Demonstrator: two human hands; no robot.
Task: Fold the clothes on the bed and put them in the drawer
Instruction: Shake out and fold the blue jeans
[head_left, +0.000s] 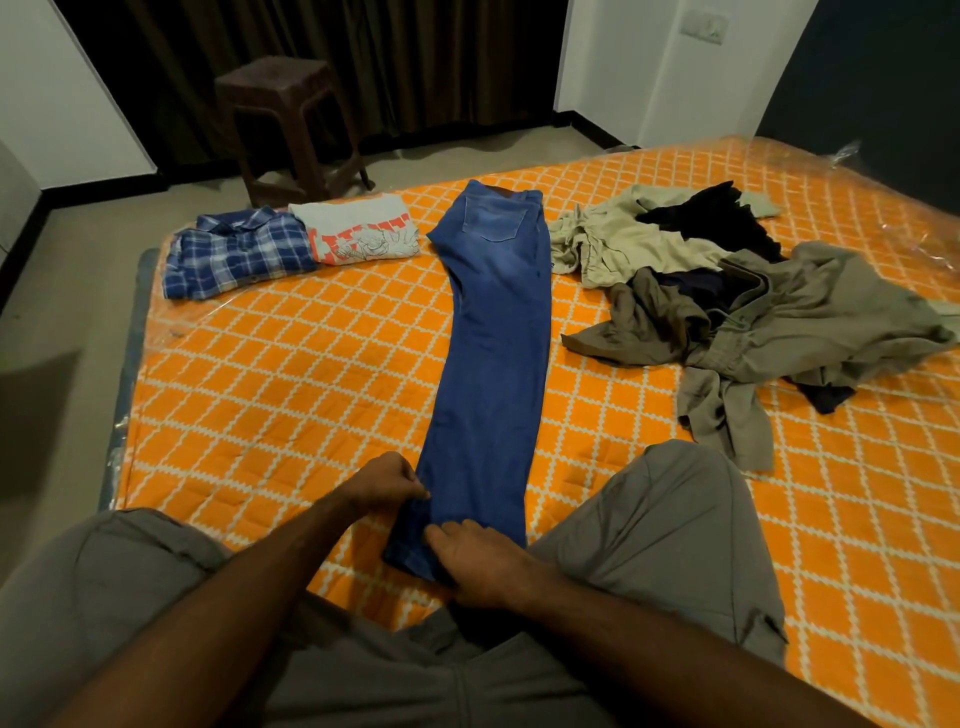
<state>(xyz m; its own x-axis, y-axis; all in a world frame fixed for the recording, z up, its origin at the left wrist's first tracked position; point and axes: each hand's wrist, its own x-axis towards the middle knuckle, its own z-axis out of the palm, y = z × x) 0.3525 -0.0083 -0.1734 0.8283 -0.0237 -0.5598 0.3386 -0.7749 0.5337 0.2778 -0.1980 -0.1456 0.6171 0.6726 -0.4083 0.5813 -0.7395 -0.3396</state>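
Observation:
Blue jeans (491, 332) lie folded lengthwise down the middle of the orange patterned bed (291, 374), waistband far, leg hems near me. My left hand (387, 480) pinches the left edge of the leg near the hem. My right hand (478, 564) grips the hem end, fingers curled on the denim. A folded blue plaid shirt (236, 254) and a folded grey printed T-shirt (361, 228) sit at the far left of the bed. A loose heap of khaki, olive and black clothes (727, 296) lies on the right.
I sit on the bed with my knees in grey trousers (670, 525) on either side of the jeans. A brown plastic stool (291, 119) stands on the floor beyond the bed, in front of dark curtains. No drawer is in view.

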